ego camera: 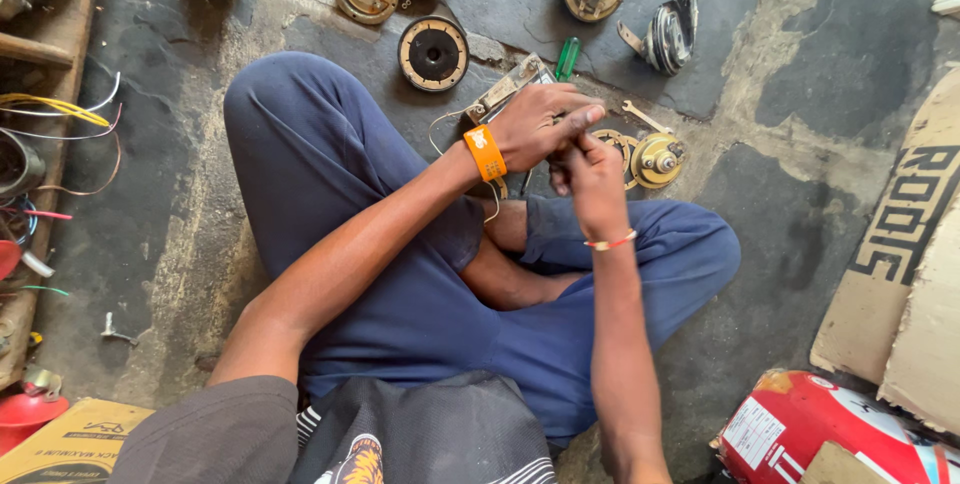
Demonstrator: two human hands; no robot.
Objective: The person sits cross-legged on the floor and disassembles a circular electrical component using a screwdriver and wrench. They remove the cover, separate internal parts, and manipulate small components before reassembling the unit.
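I sit cross-legged on a concrete floor in blue trousers. My left hand (540,124), with an orange wristband, and my right hand (592,179), with a thin bracelet, meet above my shins. Both have their fingers closed on a small part that the fingers almost wholly hide. A thin pale wire (440,124) loops out from under the left hand. Just beyond the hands lie a brass-coloured round horn body (658,159), a flat perforated disc (612,141) and a metal bracket (510,89).
A green-handled screwdriver (567,57) and a small spanner (645,116) lie near the hands. More round horn parts (433,53) are scattered at the far side. Loose wires (60,114) lie left. Cardboard (915,264) and a red canister (830,429) are on the right.
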